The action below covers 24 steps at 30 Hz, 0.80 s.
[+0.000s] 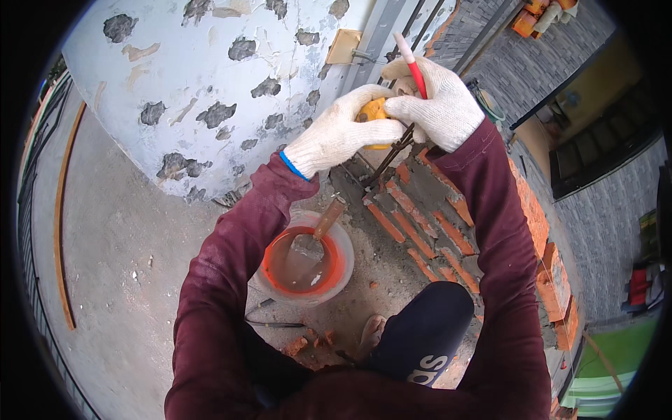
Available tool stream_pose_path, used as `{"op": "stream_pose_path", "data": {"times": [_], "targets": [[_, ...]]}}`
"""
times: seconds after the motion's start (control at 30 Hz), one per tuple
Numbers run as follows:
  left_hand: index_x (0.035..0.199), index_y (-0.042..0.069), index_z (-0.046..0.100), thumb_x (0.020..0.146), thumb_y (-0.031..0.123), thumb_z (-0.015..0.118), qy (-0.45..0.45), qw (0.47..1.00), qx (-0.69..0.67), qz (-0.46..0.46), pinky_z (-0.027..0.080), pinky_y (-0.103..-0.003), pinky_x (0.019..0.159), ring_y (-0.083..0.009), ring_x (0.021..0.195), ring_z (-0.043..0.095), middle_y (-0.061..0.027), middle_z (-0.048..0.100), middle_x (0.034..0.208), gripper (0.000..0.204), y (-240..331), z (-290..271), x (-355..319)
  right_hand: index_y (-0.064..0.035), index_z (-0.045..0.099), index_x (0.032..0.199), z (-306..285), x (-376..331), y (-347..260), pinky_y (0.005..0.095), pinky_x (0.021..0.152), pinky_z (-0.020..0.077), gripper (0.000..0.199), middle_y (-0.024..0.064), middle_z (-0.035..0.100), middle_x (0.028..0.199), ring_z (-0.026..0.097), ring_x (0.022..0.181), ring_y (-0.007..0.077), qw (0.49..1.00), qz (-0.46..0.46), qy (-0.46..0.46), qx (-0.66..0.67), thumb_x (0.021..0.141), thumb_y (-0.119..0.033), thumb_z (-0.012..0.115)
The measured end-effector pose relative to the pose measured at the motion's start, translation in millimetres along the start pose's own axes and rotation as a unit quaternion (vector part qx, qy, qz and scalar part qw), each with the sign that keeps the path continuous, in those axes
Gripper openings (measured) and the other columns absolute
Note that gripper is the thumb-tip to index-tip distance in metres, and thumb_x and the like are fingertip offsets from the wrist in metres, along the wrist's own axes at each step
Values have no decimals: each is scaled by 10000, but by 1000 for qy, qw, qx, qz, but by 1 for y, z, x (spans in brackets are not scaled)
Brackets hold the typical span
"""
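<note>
My left hand [343,129], in a white knit glove with a blue cuff, is closed around a yellow tape measure [372,112]. Beside it, my right hand [441,101], gloved too, grips a red marker with a white end [411,64] that points up and away. My right fingers meet the case of the tape measure, and the gloves hide part of it. Both hands are raised by dark steel rebar [385,162] at the end of a low brick wall [427,220]. Whether any blade is drawn out cannot be seen.
An orange-lined bucket [343,262] with a trowel [306,248] stands on the concrete floor below my hands. A chipped white wall [210,77] rises at the back left. Loose bricks [553,280] lie along the right; brick fragments [297,345] lie near my foot. A wooden strip [63,245] lies left.
</note>
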<state>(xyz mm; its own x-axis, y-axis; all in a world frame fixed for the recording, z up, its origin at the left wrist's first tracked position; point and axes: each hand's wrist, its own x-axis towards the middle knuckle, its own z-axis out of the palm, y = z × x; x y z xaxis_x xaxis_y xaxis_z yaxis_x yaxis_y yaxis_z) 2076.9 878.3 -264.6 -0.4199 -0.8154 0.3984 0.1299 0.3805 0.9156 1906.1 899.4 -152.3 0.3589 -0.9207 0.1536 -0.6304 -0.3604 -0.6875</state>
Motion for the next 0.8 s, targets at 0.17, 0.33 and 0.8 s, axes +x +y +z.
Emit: {"op": "stream_pose_path", "data": {"times": [0.17, 0.33, 0.8], "targets": [[1354, -9, 593, 913, 356, 661, 113, 992, -25, 46, 487, -317, 972, -210, 1087, 636, -133, 671, 1194, 577, -38, -5, 25, -13, 616, 1311, -7, 34, -3, 208, 452, 486, 452, 77, 653, 1015, 559, 521, 70, 989, -70, 81, -97, 902, -131, 770], [1349, -16, 594, 967, 296, 607, 105, 982, -151, -42, 484, -282, 912, -159, 1012, 617, -93, 674, 1149, 493, -87, -3, 27, 22, 582, 1188, -45, 86, -3, 270, 385, 462, 361, 76, 630, 862, 557, 480, 130, 963, -91, 246, 67, 853, -24, 706], [1088, 17, 715, 985, 338, 598, 232, 970, -59, -27, 496, -314, 729, -136, 825, 617, -44, 682, 916, 356, -108, -7, 32, 48, 635, 1171, -32, 135, 52, 295, 504, 505, 382, 80, 661, 820, 622, 584, 144, 939, -136, 297, -106, 825, -93, 718]]}}
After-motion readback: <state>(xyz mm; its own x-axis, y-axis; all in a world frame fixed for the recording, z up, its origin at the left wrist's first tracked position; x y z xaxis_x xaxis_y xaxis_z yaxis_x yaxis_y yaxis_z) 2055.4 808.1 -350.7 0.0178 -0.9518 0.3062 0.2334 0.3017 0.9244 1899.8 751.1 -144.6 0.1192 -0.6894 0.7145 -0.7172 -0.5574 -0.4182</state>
